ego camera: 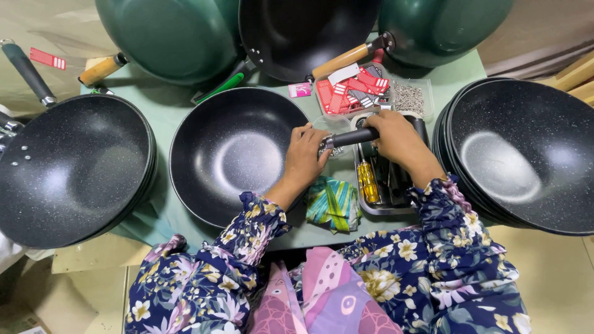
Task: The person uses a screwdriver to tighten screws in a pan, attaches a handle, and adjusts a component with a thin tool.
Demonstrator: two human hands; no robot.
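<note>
A black speckled wok [232, 151] lies on the green table in front of me. My left hand [306, 154] grips the wok's right rim, where a metal bracket meets a black handle [354, 137]. My right hand [396, 139] is closed around that handle, holding it level against the rim. Both hands hover over a metal tray [368, 208] that holds a yellow-handled screwdriver [367, 181].
A stack of black woks [71, 167] sits at the left, another stack [520, 154] at the right. Green woks with wooden handles [170, 34] lie at the back. A box of red tags [351, 91], a container of screws [409, 98] and a folded striped cloth [334, 203] lie nearby.
</note>
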